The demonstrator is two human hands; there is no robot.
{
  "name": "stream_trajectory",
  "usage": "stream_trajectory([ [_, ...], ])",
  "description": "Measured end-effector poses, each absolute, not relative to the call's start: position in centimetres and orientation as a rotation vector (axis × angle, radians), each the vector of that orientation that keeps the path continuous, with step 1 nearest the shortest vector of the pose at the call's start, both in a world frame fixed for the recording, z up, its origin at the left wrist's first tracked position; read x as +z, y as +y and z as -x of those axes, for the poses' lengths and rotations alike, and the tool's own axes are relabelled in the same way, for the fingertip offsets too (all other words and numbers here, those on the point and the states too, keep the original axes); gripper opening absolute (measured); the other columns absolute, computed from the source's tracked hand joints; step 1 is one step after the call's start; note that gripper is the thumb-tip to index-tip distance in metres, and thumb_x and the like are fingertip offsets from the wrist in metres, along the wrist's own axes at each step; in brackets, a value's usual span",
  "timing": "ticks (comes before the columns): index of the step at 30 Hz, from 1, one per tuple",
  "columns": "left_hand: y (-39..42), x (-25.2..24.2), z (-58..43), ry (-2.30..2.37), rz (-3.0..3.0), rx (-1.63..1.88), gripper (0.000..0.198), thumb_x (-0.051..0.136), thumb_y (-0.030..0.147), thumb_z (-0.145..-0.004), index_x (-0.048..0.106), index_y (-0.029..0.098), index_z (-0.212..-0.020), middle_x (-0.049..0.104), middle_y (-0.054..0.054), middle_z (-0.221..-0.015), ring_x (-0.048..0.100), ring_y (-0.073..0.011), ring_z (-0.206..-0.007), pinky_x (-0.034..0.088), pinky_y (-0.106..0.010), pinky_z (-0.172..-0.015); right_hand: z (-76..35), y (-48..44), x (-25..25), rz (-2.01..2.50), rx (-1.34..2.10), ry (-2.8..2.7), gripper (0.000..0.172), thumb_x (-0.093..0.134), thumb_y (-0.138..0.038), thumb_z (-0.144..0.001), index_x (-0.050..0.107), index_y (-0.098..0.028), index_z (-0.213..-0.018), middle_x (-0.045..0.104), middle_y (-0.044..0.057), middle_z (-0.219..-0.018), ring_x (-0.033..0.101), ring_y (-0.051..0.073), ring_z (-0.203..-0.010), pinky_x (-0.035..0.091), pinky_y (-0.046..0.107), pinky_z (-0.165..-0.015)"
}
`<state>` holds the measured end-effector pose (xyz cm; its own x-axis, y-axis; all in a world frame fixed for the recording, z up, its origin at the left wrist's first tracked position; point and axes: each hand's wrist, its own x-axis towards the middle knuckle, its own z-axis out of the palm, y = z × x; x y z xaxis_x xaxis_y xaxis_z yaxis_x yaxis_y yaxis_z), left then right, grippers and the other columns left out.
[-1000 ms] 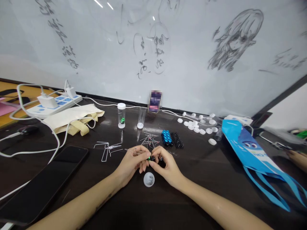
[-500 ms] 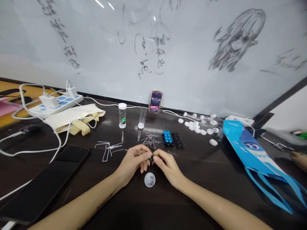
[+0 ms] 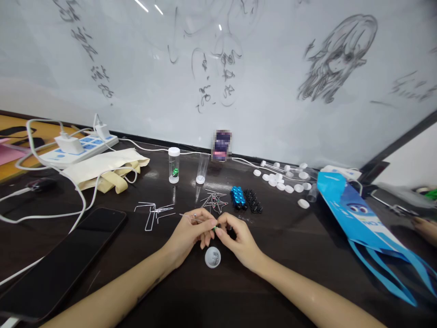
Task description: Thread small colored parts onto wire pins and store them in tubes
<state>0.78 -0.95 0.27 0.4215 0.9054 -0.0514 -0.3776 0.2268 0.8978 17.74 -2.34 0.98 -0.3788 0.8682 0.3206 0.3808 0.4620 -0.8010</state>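
Head view: my left hand point(image 3: 191, 233) and right hand point(image 3: 239, 238) meet at the centre of the frame over a dark table point(image 3: 211, 304), a tiny green piece point(image 3: 215, 227) between their fingertips. I have the left fingers pinched narrow on it, with a thin wire point(image 3: 190, 217) lying along that hand; the right thumb and forefinger close on the piece from the other side, largely hiding it. What else the right fingers cover, I cannot tell.

Just below the hands I see a small cup point(image 3: 208, 263) with bits inside too small to name. Bent wires point(image 3: 156, 210) lie left of centre; pins point(image 3: 214, 200) sit crossed just above the hands, beside blue pieces point(image 3: 238, 197) and black pieces point(image 3: 253, 201) in neat rows.

Farther up stand a capped tube point(image 3: 174, 162), green inside, and a clear tube point(image 3: 202, 166). White caps point(image 3: 288, 188) scatter right of centre, near a blue bag point(image 3: 336, 196). A black phone point(image 3: 64, 259) lies at lower left, below a power strip point(image 3: 64, 158). Across the top, a whiteboard point(image 3: 273, 118) carries writing and a sketch. Another person's hand point(image 3: 426, 229) shows at the right edge.
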Motion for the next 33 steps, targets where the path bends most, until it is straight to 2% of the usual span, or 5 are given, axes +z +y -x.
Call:
stream_trajectory([
  [3,-0.86,0.13,-0.79,0.65,-0.938,0.989,0.018,0.071,0.028,-0.078,0.06,0.014,-0.075,0.06,0.002,-0.052,0.048,-0.0049,-0.039,0.035,-0.012,-0.035,-17.64,-2.42,1.05,0.978,0.795,-1.935,0.004,0.057,-0.017,-0.088,0.055,-0.019,-0.086,0.049,-0.001,-0.077,0.045,0.013,-0.067,0.037,0.025,-0.064],
  [14,-0.81,0.29,-0.74,0.633,-0.921,0.999,0.019,0.071,0.028,-0.078,0.059,0.013,-0.073,0.062,0.001,-0.053,0.048,-0.0046,-0.038,0.034,-0.012,-0.034,-17.72,-2.3,0.72,0.969,0.821,-1.906,0.006,0.059,-0.024,-0.089,0.055,-0.02,-0.088,0.049,-0.001,-0.079,0.044,0.013,-0.067,0.036,0.025,-0.063],
  [20,-0.91,0.46,-0.86,0.628,-0.945,0.977,0.017,0.07,0.027,-0.078,0.058,0.015,-0.077,0.062,0.001,-0.055,0.05,-0.0055,-0.039,0.035,-0.012,-0.034,-17.81,-2.32,0.88,1.037,0.876,-1.994,0.03,0.042,-0.031,-0.099,0.054,-0.018,-0.074,0.049,-0.001,-0.07,0.047,0.014,-0.068,0.036,0.026,-0.065],
  [25,-0.73,0.46,-0.85,0.631,-0.906,0.993,0.019,0.071,0.027,-0.078,0.056,0.016,-0.078,0.061,0.003,-0.051,0.047,-0.005,-0.037,0.033,-0.012,-0.033,-17.72,-2.31,0.7,1.011,0.79,-1.954,0.007,0.057,-0.025,-0.091,0.055,-0.019,-0.087,0.047,-0.001,-0.076,0.045,0.014,-0.067,0.036,0.026,-0.064],
  [33,-0.83,0.37,-0.81,0.615,-0.91,0.965,0.02,0.07,0.029,-0.077,0.055,0.016,-0.078,0.061,0.002,-0.051,0.046,-0.0049,-0.036,0.031,-0.011,-0.032,-17.79,-2.55,0.93,1.021,0.796,-1.983,0.016,0.053,-0.03,-0.094,0.056,-0.019,-0.082,0.05,-0.001,-0.074,0.047,0.014,-0.068,0.037,0.026,-0.065],
])
